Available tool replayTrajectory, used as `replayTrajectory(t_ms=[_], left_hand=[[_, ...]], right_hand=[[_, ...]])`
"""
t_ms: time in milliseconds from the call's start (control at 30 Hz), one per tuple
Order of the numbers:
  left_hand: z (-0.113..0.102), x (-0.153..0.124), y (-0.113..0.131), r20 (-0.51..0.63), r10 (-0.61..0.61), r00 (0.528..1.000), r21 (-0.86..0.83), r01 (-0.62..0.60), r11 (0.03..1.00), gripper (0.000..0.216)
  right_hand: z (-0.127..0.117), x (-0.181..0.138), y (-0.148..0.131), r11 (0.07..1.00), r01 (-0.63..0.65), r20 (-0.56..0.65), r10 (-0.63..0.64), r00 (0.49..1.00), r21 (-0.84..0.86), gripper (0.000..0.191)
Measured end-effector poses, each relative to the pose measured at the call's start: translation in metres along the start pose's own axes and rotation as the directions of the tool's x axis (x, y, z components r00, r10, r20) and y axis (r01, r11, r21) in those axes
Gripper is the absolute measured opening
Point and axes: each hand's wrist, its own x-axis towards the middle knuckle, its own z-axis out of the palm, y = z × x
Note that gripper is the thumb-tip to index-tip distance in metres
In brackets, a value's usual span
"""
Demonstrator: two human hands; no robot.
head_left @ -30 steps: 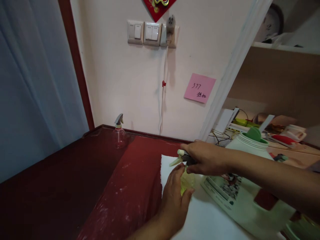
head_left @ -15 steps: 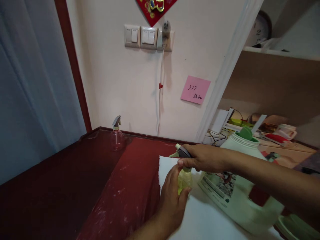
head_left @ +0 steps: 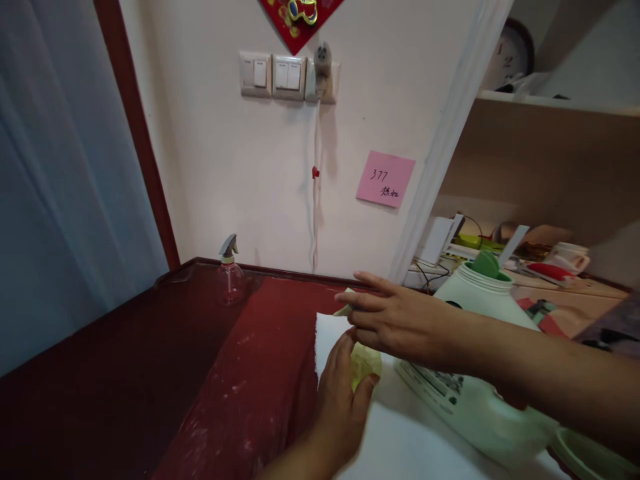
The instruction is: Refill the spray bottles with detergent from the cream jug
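Observation:
My left hand (head_left: 343, 393) is wrapped round the body of a small yellow-green spray bottle (head_left: 365, 361) that stands on a white sheet (head_left: 400, 433). My right hand (head_left: 395, 317) lies over the bottle's trigger head (head_left: 344, 308), fingers stretched toward the left and covering most of it. Whether the right hand grips the head I cannot tell. A large pale green jug (head_left: 480, 373) with a green cap stands just behind my right forearm.
A clear spray bottle (head_left: 229, 273) stands in the far corner of the dark red table (head_left: 125, 373). On the wall are switches (head_left: 273, 75), a plugged-in cord and a pink note (head_left: 385, 179). Shelves at right hold clutter and a clock.
My right hand's fingers have stretched out over the trigger head, where before they were pinched on it. The view has shifted slightly; the left hand keeps its hold on the bottle.

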Motion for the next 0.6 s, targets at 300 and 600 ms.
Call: replayTrajectory(t_ms=[300,600], left_hand=[[-0.003,0.000,0.004,0.001,-0.018,1.000,-0.006,0.018,1.000,0.060],[-0.004,0.001,0.004,-0.011,-0.051,0.999,0.001,0.051,0.999,0.060]], right_hand=[[-0.001,0.009,-0.003,0.993,0.012,0.067,-0.004,0.998,-0.116,0.019],[-0.005,-0.003,-0.008,0.994,-0.108,-0.032,0.108,0.994,0.012,0.021]])
